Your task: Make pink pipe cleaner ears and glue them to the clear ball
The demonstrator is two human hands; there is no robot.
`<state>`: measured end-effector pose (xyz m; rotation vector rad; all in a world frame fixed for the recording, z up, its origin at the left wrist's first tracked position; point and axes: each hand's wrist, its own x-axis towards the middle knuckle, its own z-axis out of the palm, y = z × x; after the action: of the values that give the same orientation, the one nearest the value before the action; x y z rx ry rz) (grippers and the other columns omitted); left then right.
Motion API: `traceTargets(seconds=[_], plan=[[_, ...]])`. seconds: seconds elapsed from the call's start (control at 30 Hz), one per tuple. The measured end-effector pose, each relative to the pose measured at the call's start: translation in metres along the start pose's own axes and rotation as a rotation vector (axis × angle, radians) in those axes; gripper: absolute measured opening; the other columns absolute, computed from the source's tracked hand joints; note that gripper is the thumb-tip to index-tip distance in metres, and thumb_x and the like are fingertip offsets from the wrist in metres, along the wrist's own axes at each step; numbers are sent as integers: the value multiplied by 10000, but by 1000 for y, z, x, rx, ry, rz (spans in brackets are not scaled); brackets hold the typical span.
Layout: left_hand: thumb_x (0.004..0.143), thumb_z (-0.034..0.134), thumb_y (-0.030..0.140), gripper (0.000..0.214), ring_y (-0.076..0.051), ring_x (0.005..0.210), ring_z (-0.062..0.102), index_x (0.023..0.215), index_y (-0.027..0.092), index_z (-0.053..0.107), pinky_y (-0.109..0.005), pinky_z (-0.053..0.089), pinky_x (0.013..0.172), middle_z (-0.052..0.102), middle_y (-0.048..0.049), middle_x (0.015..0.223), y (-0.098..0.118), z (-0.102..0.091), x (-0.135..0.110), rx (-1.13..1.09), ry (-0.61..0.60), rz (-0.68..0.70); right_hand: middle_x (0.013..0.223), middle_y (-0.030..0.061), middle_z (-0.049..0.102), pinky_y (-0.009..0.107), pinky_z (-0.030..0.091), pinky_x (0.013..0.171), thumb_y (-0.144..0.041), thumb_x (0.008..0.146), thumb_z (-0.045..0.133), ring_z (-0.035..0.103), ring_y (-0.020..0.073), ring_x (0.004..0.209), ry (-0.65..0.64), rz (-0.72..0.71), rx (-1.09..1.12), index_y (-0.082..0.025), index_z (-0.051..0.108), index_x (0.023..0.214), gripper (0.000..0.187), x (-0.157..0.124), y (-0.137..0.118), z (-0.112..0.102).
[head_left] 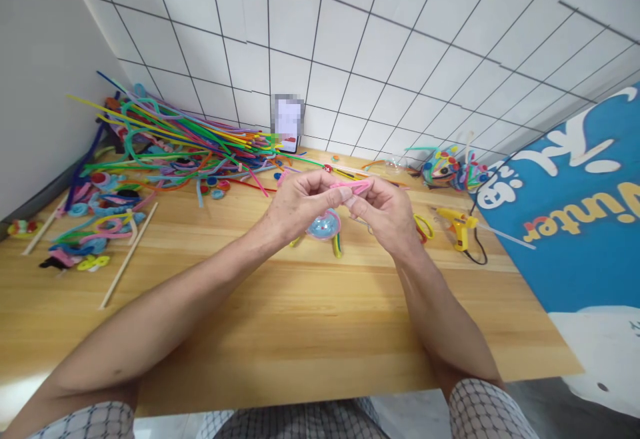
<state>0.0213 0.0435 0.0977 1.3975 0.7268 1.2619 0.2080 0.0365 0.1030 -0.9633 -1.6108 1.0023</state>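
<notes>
My left hand (313, 200) and my right hand (381, 209) meet above the middle of the table. Between their thumbs and fingers they pinch a pink pipe cleaner (356, 187), folded into a narrow loop. Part of it is hidden behind the fingertips. Just below the hands, on the wood, lies a round light-blue piece with a pink rim (324, 224). Green-and-yellow twisted strips (337, 245) stick out from under it towards me.
A heap of coloured pipe cleaners (200, 139) fills the back left. Wooden sticks (129, 255) lie at left. A phone (289, 122) leans on the tiled wall. At right are yellow-handled scissors (425, 227), a yellow glue gun (460, 225) with a cable, and wrapped colourful crafts (445, 169).
</notes>
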Motion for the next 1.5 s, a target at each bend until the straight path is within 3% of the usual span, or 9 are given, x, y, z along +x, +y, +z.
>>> traceTargets(seconds=[0.2,0.4,0.57,0.77,1.17,1.37,1.5], plan=[[757,923,553,419,-104,591,538,766,171,751,-228,431,544,673,7,669,2,1,-2,3,25,-24,687,-45,608,258,421,571,-420,826,876,506,113,619,12,-10,-5,-209,707,844,271,0,0,2],[755,899,558,421,-97,537,488,701,191,699,-246,400,518,642,10,637,2,0,1,-46,70,-89,676,-37,646,279,484,609,-333,848,759,554,125,612,16,25,-19,-234,673,798,140,-2,-6,2],[862,777,562,448,-108,507,471,631,195,662,-266,379,523,571,4,536,0,-1,2,-40,61,-98,618,-41,631,285,482,592,-319,839,732,546,120,565,86,25,-54,-233,667,754,137,0,-7,3],[777,872,542,384,-102,550,491,742,196,710,-244,406,524,631,16,642,2,0,0,13,49,-91,616,-45,642,272,463,575,-297,807,741,551,112,559,95,22,-35,-223,672,745,119,0,-7,4],[792,848,536,389,-108,538,498,704,192,689,-249,405,527,611,16,603,4,-1,1,50,34,-74,638,-32,666,273,453,559,-301,800,742,564,119,569,104,20,-79,-224,681,754,108,-2,-7,5],[952,614,644,550,-141,510,498,621,205,623,-290,397,529,572,-23,510,-4,-4,4,48,28,-98,616,-37,661,276,454,552,-297,810,737,564,118,547,107,29,-70,-225,697,744,105,-1,-9,4],[859,782,569,430,-119,534,484,680,200,650,-267,401,535,580,12,572,-3,-3,3,76,11,-62,619,-34,662,275,469,562,-290,811,738,571,121,555,97,34,-59,-223,697,742,104,-1,-9,4]])
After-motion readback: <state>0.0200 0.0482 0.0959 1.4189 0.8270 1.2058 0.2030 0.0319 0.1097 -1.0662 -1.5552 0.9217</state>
